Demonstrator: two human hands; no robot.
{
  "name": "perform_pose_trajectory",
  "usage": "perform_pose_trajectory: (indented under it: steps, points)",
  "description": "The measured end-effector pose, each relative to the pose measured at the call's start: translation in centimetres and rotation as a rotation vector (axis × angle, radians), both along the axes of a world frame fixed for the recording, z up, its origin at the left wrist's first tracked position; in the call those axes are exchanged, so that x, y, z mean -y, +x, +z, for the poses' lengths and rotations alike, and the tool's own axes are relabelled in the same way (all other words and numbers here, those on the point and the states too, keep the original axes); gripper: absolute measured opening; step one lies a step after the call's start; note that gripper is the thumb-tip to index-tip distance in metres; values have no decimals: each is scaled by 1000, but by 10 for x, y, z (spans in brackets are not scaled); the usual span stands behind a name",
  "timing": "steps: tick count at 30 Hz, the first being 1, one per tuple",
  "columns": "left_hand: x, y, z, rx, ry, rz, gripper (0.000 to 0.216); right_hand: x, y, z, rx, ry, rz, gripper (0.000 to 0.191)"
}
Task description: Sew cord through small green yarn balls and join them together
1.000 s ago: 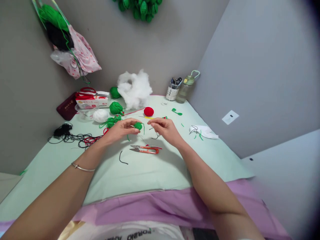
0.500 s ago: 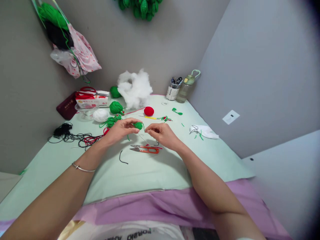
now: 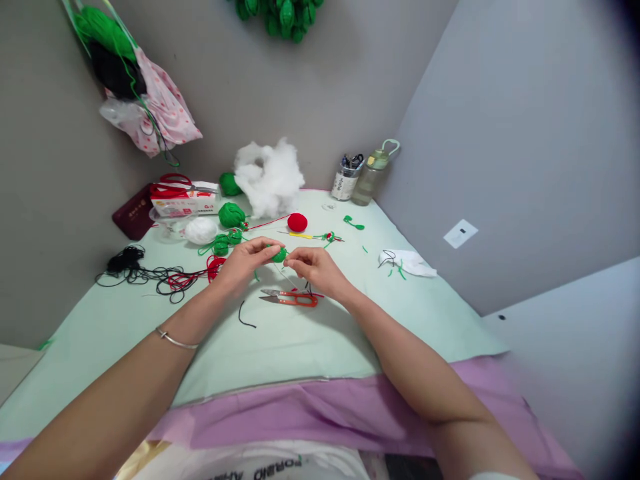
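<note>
presently, a small green ball (image 3: pixel 279 255) is held above the table (image 3: pixel 240 360) at the centre of the frame, grasped between the thumb and fingers of the left hand (image 3: pixel 250 259), seemingly so that its right side is left free. at that side the right hand (image 3: pixel 317 269) is placed, its thumb and finger bunched close to the ball; the spot is tiny and partly covered, so whether a strand is pinched there cannot be told. the left grip is judged to be light, since a soft ball would be squashed by a hard one. just below the hands, orange snips (image 3: pixel 285 301) are laid flat, blades toward the left, probably for easy reach. in the upper middle, white stuffing (image 3: pixel 270 179) is heaped. at far left, black yarn (image 3: pixel 124 259) is spread well apart, perhaps to avoid snagging.
</note>
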State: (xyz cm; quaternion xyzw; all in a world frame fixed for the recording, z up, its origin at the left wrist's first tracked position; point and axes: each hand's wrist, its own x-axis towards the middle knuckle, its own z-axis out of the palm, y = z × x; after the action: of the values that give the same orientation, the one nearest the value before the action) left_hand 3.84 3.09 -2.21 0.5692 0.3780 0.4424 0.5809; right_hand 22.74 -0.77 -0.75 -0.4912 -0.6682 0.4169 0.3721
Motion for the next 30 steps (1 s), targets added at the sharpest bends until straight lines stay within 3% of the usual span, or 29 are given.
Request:
perform_pose_trajectory:
  steps: [7,11,13,16,19,30]
  points:
    - [-10,-8,9,505,-289,83,9,-1,1,-2,-167,-32,-2,21]
    - [-10,-10,14,624,-340,2,14,-3,2,-4,-220,-20,-22,24]
    - [-7,-9,15,566,-275,7,18,-4,2,-4,-235,1,-43,24]
    - [-2,-5,11,312,-88,75,25,-3,1,-3,-239,36,-74,23]
    - [0,0,6,83,63,18,27,-2,0,-3,-234,56,-65,23]
    - [3,0,1,33,120,-113,34,-5,8,-4,-295,-32,24,29]
